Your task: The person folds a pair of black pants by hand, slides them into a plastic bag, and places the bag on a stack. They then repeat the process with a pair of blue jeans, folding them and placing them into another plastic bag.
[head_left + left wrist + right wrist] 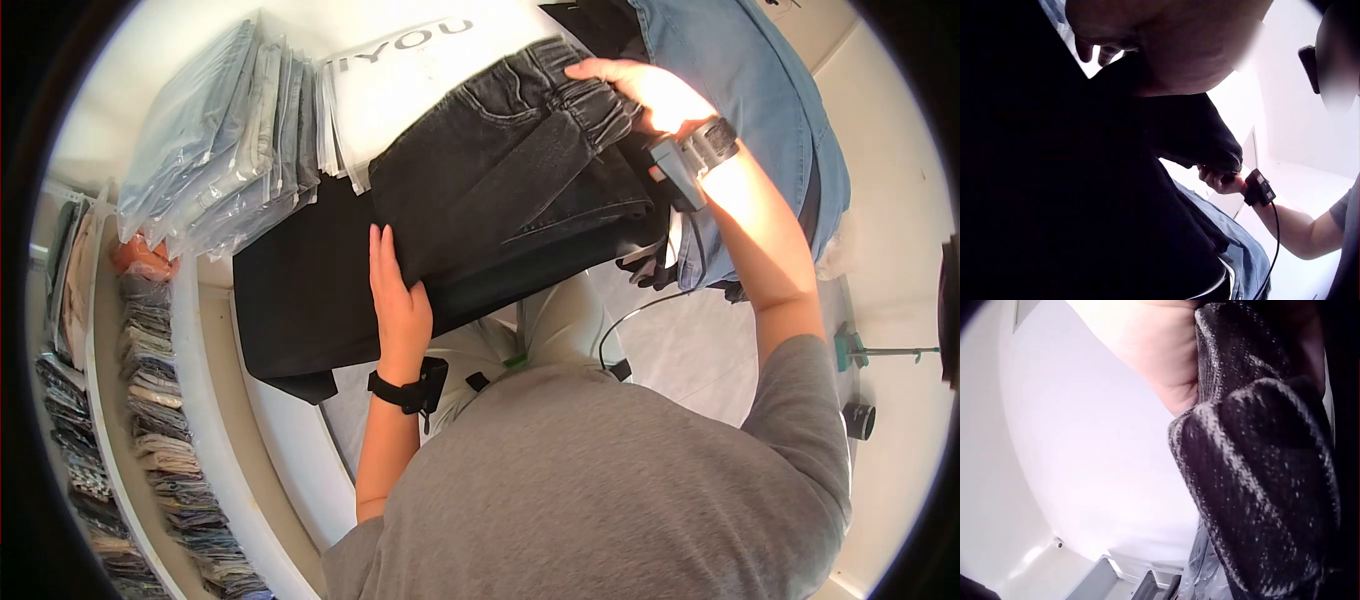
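Observation:
Folded black jeans (470, 170) lie over the black-covered table (300, 300), their gathered waistband toward the right. The right hand (655, 92) grips the waistband, thumb on top; in the right wrist view that hand (1160, 356) is round the bunched dark waistband (1254, 487). With fingers extended, the left hand (398, 300) rests at the near left edge of the jeans. The left wrist view shows the left hand (1166, 44) dark against the cloth, and the right hand (1219, 181) beyond it at the waistband.
Plastic-bagged garments (220, 140) stack at the back left, beside white printed bags (400, 90). Blue denim (740, 100) is heaped at the right. Shelves of folded clothes (170, 430) stand at the left. A cable (640, 312) hangs from the right wrist device.

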Motion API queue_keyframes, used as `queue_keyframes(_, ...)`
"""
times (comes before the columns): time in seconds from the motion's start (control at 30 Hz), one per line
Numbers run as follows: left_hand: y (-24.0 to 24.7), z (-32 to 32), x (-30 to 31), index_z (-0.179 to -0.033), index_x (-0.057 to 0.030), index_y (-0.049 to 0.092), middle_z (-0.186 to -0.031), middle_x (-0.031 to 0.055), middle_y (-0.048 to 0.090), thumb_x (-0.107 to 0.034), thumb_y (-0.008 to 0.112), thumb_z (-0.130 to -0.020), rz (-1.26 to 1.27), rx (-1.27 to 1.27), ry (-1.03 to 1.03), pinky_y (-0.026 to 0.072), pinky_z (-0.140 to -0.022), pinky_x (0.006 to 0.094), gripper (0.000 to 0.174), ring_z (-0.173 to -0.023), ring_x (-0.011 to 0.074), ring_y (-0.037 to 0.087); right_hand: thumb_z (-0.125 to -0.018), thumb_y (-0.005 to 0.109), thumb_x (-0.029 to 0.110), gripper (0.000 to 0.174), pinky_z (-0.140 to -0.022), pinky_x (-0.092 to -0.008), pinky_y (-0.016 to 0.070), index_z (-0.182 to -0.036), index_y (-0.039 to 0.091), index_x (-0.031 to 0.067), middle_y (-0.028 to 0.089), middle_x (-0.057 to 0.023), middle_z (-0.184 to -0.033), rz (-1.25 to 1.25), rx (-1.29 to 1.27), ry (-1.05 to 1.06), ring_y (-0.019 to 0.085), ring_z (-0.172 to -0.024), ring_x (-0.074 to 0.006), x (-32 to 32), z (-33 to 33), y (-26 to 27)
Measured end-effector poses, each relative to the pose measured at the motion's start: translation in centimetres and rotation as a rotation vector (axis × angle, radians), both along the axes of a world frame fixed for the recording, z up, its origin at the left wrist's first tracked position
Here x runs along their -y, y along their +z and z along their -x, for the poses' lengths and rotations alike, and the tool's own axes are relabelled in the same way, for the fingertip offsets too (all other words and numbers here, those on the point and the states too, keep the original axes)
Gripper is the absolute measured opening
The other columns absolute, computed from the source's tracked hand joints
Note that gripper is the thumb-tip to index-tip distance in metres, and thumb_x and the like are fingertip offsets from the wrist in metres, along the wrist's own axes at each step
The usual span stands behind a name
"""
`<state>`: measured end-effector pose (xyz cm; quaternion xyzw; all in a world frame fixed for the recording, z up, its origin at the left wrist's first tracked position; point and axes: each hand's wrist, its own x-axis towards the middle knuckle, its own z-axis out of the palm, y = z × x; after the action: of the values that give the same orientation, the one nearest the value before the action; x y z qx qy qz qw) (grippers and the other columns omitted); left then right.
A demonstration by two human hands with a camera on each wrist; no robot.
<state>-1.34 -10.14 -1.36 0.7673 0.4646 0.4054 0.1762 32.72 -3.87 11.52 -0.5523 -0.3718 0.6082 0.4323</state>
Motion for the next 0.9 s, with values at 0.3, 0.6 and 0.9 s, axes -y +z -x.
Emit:
queue_keyframes(0.3,3.5,-0.8,-2.1,-0.128,-0.0136,0.053,-0.138,0.0057,0.045,0.019,0.042,-0.068,-0.137,-0.512,-0.366,0.0254,-0.108,0.0495,0.069,-0.133,0.0308,0.033,-0.085,0.065,0.020,0.028,-0.075,-0.0250,0.0516,-0.104,0.063,-0.0007,0.067,-0.0060,-0.097,-0.029,0.288,0.052,0.064,-0.083,-0.0133,2.9,-4.9,-6.2)
queue_keyframes(0.6,4.1,0.6,-2.7,-0.130,-0.0115,0.051,-0.140,0.0092,0.041,0.002,0.057,-0.071,0.027,-0.575,-0.484,0.0215,-0.109,0.0535,0.061,-0.135,0.0304,0.029,-0.080,0.068,0.041,0.053,-0.080,-0.0295,0.0431,-0.110,0.059,-0.0013,0.063,-0.0111,-0.108,0.236,0.488,0.023,0.059,-0.096,-0.0194,3.6,-3.7,-6.1)
queue_keyframes(0.9,3.9,0.2,-4.4,-0.128,0.0093,0.042,-0.114,0.0172,0.057,-0.026,0.067,-0.085,0.743,0.304,0.026,0.0450,-0.089,0.0301,0.061,-0.100,0.0192,0.057,-0.079,0.067,0.015,0.035,-0.084,-0.0335,0.0497,-0.109,0.060,-0.0009,0.066,-0.0118,-0.103,0.335,-0.227,-0.044,0.064,-0.091,-0.0228,4.6,-2.4,-6.7)
